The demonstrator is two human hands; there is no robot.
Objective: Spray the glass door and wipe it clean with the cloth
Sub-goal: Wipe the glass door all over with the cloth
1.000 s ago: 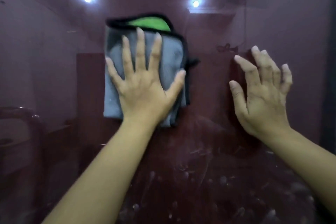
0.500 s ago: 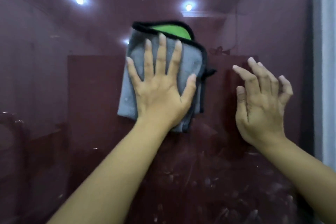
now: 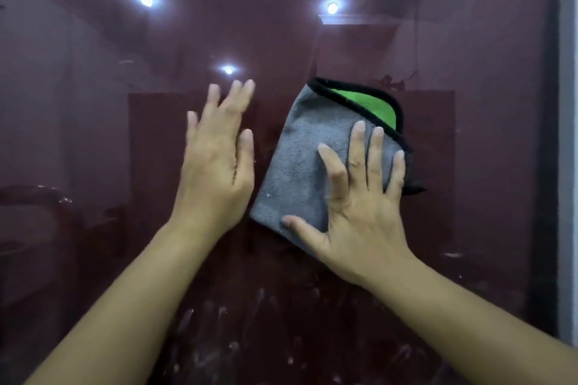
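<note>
The dark reddish glass door (image 3: 93, 134) fills the view and mirrors ceiling lights. A folded grey cloth (image 3: 300, 166) with a black hem and a green inner face lies flat against the glass at centre right. My right hand (image 3: 359, 206) presses it to the glass with fingers spread and straight. My left hand (image 3: 215, 159) is just left of the cloth, flat and straight-fingered, holding nothing; whether it touches the glass is unclear. No spray bottle is in view.
A pale door frame (image 3: 567, 134) runs down the right edge. Whitish smears and streaks (image 3: 237, 331) mark the lower glass between my forearms. Dim furniture reflections (image 3: 40, 222) show at the lower left.
The cloth has passed from under my left hand to under my right hand and slid right. My left hand has come off the cloth and now sits beside it.
</note>
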